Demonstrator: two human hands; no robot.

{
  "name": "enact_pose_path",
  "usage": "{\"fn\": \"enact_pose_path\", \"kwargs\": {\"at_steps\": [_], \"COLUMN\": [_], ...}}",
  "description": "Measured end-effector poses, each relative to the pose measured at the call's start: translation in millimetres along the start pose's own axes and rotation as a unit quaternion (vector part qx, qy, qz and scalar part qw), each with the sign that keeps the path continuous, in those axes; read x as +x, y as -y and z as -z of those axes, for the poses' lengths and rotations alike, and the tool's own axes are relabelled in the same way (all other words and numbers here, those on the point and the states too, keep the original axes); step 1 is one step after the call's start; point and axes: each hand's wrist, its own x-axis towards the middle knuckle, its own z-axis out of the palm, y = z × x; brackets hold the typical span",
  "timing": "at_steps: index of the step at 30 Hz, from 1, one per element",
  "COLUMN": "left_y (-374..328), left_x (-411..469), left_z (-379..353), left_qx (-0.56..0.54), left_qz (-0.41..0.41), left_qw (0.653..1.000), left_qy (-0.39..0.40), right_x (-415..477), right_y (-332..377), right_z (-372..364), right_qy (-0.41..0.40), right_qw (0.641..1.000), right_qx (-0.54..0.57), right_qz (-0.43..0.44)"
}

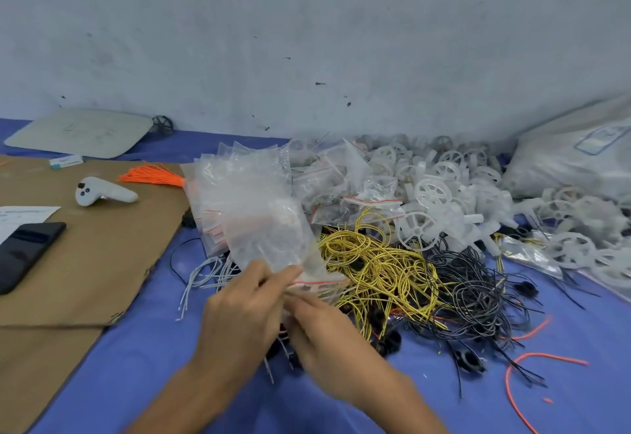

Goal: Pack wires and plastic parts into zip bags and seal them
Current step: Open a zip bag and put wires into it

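The left hand (242, 307) and right hand (321, 331) pinch the red-striped end of a clear zip bag (269, 232), low in the middle; its inside is blurry. More bags (235, 181) pile behind it. Yellow wires (379, 263) and white wheels (432, 194) lie right of it.

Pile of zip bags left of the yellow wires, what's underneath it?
White wires poke out from under the pile of bags onto the blue cloth. The held bag and the pile itself hide anything further beneath.
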Motion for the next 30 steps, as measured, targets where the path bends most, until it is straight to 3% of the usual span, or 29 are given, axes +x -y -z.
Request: {"fn": "enact_pose_path", "kwargs": {"at_steps": [3, 6, 12, 16, 19, 25, 28, 30], "left_y": [9, 4, -6, -9, -6, 1, 2, 3], "left_x": [-3, -13, -20, -14, -8, -3, -2, 0], "left_z": [-15, -28, -36, -27, -21, -18, -18, -20], "left_qx": [-0.031, -0.042, -0.063, -0.052, -0.021, -0.001, -0.03, -0.062], "left_qz": [0.057, 0.093, 0.099, 0.111, 0.132, 0.144, 0.152, 0.174], "left_qw": [0.998, 0.993, 0.988, 0.988, 0.985, 0.979, 0.979, 0.975], "left_qy": [0.028, 0.059, 0.101, 0.095, 0.111, 0.145, 0.134, 0.125], "right_x": [-12, -24, 17, 48, 57, 49, 35, 26], "right_y": [-16, -47, -109, -135, -139, -135, -128, -126], "right_z": [9, 38, 112, 142, 143, 149, 153, 154], "right_qy": [-0.039, -0.107, -0.215, -0.182, -0.183, -0.192, -0.245, -0.31], "right_qw": [0.999, 0.99, 0.94, 0.905, 0.885, 0.912, 0.922, 0.916], "right_qx": [-0.026, -0.055, -0.214, -0.293, -0.335, -0.213, -0.147, -0.02], "right_qz": [0.0, -0.078, -0.153, -0.249, -0.268, -0.292, -0.261, -0.255]}}
